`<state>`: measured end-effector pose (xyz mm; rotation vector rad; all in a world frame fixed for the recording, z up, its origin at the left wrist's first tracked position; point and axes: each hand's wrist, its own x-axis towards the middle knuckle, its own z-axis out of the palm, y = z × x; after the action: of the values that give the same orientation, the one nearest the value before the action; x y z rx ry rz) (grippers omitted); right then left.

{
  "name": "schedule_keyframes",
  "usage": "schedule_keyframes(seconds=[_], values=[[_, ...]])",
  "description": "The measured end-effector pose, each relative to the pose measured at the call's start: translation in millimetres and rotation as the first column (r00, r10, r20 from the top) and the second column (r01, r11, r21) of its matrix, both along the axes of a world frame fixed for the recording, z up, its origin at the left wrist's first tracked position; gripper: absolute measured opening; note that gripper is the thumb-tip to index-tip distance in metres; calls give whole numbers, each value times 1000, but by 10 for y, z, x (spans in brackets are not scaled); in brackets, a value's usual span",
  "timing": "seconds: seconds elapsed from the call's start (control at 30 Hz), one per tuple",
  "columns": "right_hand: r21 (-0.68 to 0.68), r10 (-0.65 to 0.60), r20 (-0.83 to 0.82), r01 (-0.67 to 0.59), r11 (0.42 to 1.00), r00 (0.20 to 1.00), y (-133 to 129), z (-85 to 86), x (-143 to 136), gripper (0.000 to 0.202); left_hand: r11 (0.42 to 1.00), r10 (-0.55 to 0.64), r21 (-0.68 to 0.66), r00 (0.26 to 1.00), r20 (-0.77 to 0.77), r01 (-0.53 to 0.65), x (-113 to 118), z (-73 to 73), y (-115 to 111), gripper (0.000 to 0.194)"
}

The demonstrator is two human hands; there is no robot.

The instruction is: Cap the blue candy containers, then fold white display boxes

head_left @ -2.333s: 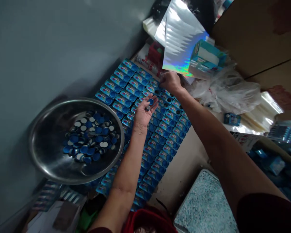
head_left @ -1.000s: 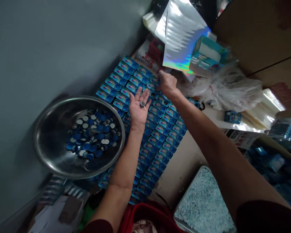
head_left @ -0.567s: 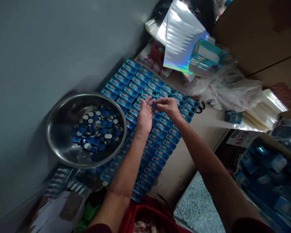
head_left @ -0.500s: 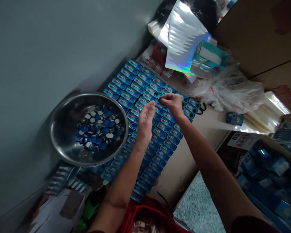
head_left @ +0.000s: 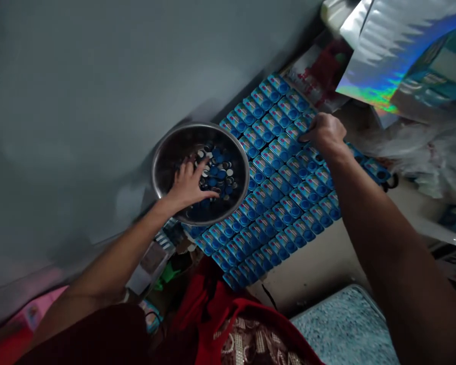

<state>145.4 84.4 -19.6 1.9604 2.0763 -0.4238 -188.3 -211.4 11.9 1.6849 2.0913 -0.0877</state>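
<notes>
My left hand (head_left: 190,185) reaches into a round steel basin (head_left: 238,203), its fingers spread over a heap of small round discs (head_left: 220,175). The discs are blue, with white showing on some. My right hand (head_left: 327,133) is closed in a pinch, fingertips pointing down onto the far part of the blue packs (head_left: 271,195). Whatever its fingertips hold, if anything, is hidden. The packs lie side by side in close rows. Most carry a round blue disc at one end, while a pack (head_left: 378,170) at the right edge shows a dark round spot.
Beyond the packs stand shiny holographic sheets (head_left: 387,56) and clear plastic bags (head_left: 421,147). A grey wall (head_left: 79,101) runs along the left, close to the basin. A blue speckled surface (head_left: 345,324) sits low in front, right of a red cloth (head_left: 209,309).
My left hand has moved from above the packs into the basin and spread its fingers. My right hand stays at the packs. The view has swung, so everything sits further right.
</notes>
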Motion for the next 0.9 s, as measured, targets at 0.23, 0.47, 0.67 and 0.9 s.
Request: schedule_keyframes(seconds=[0.23,0.47,0.67,0.9], values=[[-19,-122,-165,120,993,979,-293,31,56,33,1000,-8,3,998,-64,8,376,-173,-7,63],[101,-144,-635,266,959,759,-899,82,366,39,977,188,86,976,109,-198,145,-162,195,38],[-101,-269,-877,394,913,399,-1483,285,457,40,753,539,6,623,567,-658,-71,103,131,18],[-222,-235,-943,78,972,237,-1862,783,-479,52,548,583,-537,-168,795,-642,45,402,4,37]])
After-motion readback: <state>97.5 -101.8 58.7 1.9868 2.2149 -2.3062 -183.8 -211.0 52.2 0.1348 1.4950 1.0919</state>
